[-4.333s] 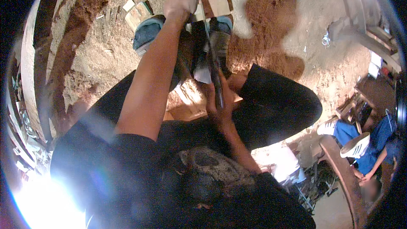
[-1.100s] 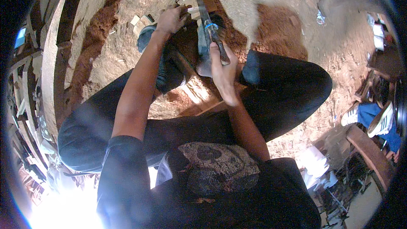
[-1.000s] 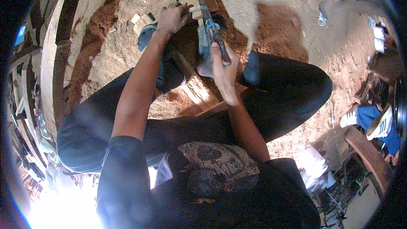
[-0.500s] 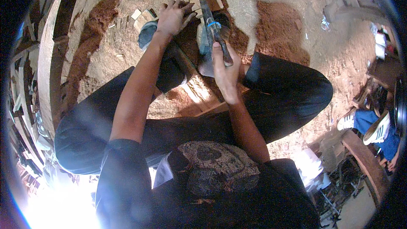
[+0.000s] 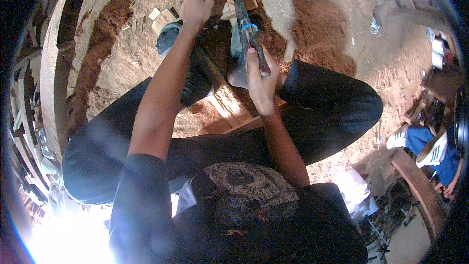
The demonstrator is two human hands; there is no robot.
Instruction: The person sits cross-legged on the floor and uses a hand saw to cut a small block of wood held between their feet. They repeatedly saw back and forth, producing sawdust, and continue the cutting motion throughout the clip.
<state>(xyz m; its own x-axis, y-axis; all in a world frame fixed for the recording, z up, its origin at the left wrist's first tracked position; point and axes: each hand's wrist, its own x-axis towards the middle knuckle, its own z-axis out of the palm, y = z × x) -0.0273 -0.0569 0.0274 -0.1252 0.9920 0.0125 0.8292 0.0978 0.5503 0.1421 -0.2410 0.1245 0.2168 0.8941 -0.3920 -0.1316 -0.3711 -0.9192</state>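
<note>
Over at the far left I see loose planks [image 5: 22, 117] leaning every which way, then a thick pale beam [image 5: 53, 76] standing beside them, with a white glare [image 5: 63, 237] low in that corner. A strip of reddish dust [image 5: 108, 34] runs along the ground [image 5: 122, 76] next to the beam. The seated person's left knee [image 5: 93, 159], in dark trousers, juts out below it, and above that the left shoe [image 5: 168, 38] rests near some offcuts [image 5: 163, 19].

The left hand [image 5: 198, 9] reaches out just beyond that shoe, its fingers bent and close together; I cannot tell whether they pinch anything. Just to its right are pale wood pieces [image 5: 224, 8], between the hand and the saw [image 5: 238, 4]. The saw lies over the middle, its narrow blade pointing away from the person and a blue band at the handle; whether the blade touches the wood I cannot make out. The right hand [image 5: 263, 71] is wrapped around the handle, thumb along the top. Below, a sunlit board [image 5: 228, 101] lies between the legs.

Further right, past the right knee [image 5: 337, 100], a dark reddish patch [image 5: 322, 36] marks the ground. At the right edge sits another person [image 5: 442, 164] in blue trousers and striped white shoes, near a curved brown timber [image 5: 417, 188].
</note>
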